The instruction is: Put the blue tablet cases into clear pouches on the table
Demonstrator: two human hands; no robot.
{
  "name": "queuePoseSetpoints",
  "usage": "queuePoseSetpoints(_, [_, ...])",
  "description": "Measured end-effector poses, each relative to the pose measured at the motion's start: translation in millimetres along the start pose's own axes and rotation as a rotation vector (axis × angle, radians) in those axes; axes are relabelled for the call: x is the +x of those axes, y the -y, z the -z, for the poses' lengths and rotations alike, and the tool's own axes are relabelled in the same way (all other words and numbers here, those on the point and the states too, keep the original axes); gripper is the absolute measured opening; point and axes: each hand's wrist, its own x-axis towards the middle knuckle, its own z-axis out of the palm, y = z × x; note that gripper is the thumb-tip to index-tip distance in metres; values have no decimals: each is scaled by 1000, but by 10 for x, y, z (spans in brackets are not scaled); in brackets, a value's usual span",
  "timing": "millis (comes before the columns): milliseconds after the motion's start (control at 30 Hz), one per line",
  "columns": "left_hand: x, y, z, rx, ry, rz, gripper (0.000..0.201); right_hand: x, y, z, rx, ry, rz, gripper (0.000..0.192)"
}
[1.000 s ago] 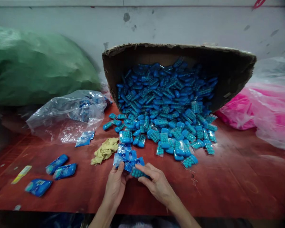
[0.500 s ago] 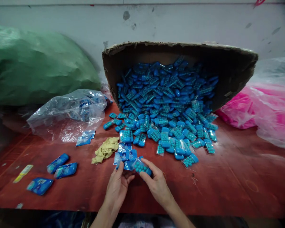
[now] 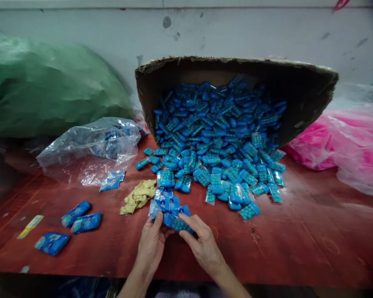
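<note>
My left hand pinches a blue printed plastic sleeve between thumb and fingers. In my right hand, thumb and fingers grip a clear-fronted pack of turquoise balls. The pack's left end meets the sleeve; how far it goes inside I cannot tell. Just beyond both hands lie more flat blue sleeves, partly overlapping. A heap of loose blue packs of balls spills toward me from a tipped cardboard box.
Several sleeved blue packs lie at left on the red table, near a yellow-and-white strip. A crumpled yellow cloth sits left of the sleeves. Behind are a clear bag, a green sack and pink bagged items.
My right hand has brought the pack left and slightly down against the sleeve in my left hand. The sleeve now overlaps the pack's end. The heap and table items stay put.
</note>
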Motion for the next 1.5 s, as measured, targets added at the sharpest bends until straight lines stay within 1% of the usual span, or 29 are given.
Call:
queuePoseSetpoints(67, [-5,-5,-5,29,3,-37,28,12,10,14,-2,1,-25,37])
queuePoseSetpoints(133, [-8,9,-10,70,-18,-80,27,15,14,6,32,-19,-89,36])
queuePoseSetpoints(200, [-16,36,-19,89,-37,-90,27,10,10,-28,78,-43,-150,35])
queuePoseSetpoints(267, [-28,59,-34,64,-30,-49,28,0,5,-78,70,-48,-144,34])
queuePoseSetpoints(333, [-36,67,-47,32,-13,4,28,-11,6,-118,4,-30,-98,34])
queuePoseSetpoints(400, [-32,59,-51,19,-22,42,26,-18,15,-130,-34,-14,-80,34])
queuePoseSetpoints(533, [-19,39,-39,8,-56,113,20,-24,30,-83,95,66,-135,38])
queuePoseSetpoints(600, [-34,53,-41,20,-43,127,21,-27,27,-68,137,75,-178,35])
queuePoseSetpoints(700, [-79,100,-67,33,16,168,19,-35,19,-104,114,-24,-224,26])
queuePoseSetpoints(767, [-107,124,-92,35,80,212,17,-42,14,-147,122,-75,-238,21])
queuePoseSetpoints(833, [-124,127,-113,45,145,227,16,-48,8,-180,132,-122,-234,19])
queuePoseSetpoints(900, [-128,112,-123,41,163,215,16,-51,3,-187,118,-176,-201,21])
queuePoseSetpoints(933, [-127,99,-123,28,148,206,16,-51,0,-181,118,-190,-183,22])
queuePoseSetpoints(967, [-123,84,-119,16,120,199,16,-49,-3,-168,145,-178,-179,24])
queuePoseSetpoints(1000, [-119,66,-111,10,93,199,16,-47,-9,-150,207,-133,-199,26])
queuePoseSetpoints(1067, [-109,24,-84,27,86,232,15,-40,-25,-107,393,30,-286,31])
queuePoseSetpoints(1100, [-104,2,-67,41,106,254,15,-37,-35,-84,474,105,-320,32])
queuePoseSetpoints(1133, [-100,-21,-50,50,136,272,15,-35,-45,-64,517,142,-326,33])
queuePoseSetpoints(1167, [-97,-42,-32,52,172,286,15,-35,-56,-47,509,142,-307,34])
queuePoseSetpoints(1267, [-100,-75,13,15,268,321,18,-44,-81,-15,326,16,-190,47])
queuePoseSetpoints(1300, [-106,-71,23,-5,297,340,18,-47,-85,-7,277,-6,-161,51])
queuePoseSetpoints(1333, [-116,-59,31,-27,328,362,19,-50,-85,0,250,-7,-140,55])
queuePoseSetpoints(1400, [-143,-12,39,-81,389,399,20,-52,-76,20,244,9,-104,54])
queuePoseSetpoints(1500, [-200,84,34,-169,441,430,20,-49,-46,57,270,64,-86,45])
